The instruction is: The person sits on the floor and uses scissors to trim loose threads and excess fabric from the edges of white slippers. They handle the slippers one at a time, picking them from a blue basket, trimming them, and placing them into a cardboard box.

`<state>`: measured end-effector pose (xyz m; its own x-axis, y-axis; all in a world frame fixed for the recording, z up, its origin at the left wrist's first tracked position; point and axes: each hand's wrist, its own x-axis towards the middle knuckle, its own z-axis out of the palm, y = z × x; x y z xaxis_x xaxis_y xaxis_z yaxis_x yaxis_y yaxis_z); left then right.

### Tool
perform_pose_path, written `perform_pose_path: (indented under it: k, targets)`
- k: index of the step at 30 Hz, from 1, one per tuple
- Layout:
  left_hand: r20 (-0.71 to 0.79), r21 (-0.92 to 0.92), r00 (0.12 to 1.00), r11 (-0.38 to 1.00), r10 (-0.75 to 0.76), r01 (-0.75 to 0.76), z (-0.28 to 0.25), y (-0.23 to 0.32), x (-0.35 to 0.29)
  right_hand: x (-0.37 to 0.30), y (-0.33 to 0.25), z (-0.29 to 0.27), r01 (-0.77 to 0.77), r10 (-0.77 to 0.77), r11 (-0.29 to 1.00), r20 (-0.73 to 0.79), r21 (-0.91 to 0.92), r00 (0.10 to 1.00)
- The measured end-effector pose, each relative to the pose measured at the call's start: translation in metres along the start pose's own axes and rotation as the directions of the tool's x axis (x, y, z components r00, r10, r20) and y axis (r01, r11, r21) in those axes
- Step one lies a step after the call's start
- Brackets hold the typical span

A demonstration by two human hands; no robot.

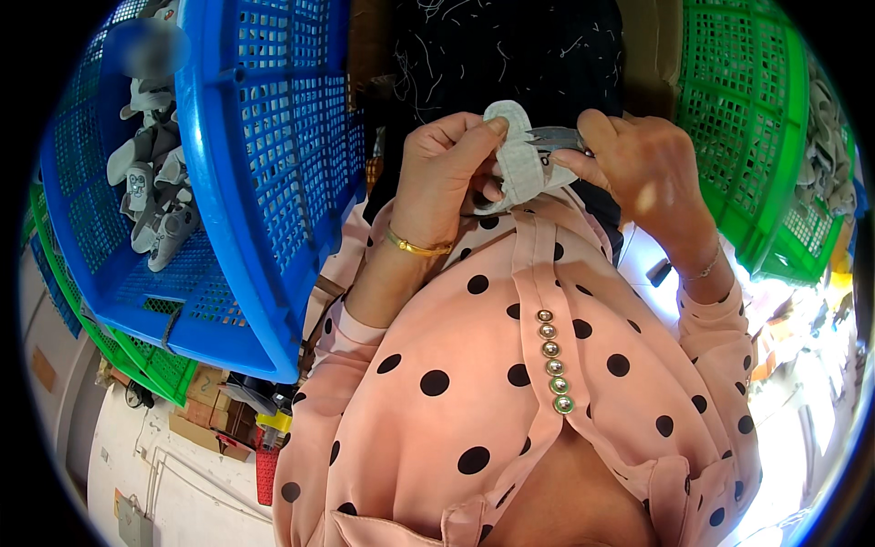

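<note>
I see the left hand (pixel 445 169) pinching a pale-grey rounded cloth piece (pixel 519 150). The right hand (pixel 649 169) grips silver metal snips (pixel 558 139); slipping could nick cloth.

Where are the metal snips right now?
In the head view, the snips are above and right of centre, in the right hand, pointing left toward the pale fabric piece in the left hand.

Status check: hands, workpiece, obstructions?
Left hand pinching pale grey fabric piece. Right hand gripping silver metal snips, tips by piece's edge, contact unclear. Blue perforated plastic basket left, green perforated plastic basket right, neither between hands.
</note>
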<state>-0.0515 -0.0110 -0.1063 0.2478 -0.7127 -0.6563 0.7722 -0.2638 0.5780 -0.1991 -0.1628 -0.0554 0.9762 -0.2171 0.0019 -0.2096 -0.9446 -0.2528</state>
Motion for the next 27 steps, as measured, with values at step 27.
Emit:
perform_pose_path:
  k: [27]
  targets:
    - [0.073, 0.172, 0.997, 0.985, -0.008, -0.005, 0.006, 0.009, -0.005, 0.003, -0.019, 0.023, -0.392, 0.36, 0.799, 0.16, 0.455, 0.919]
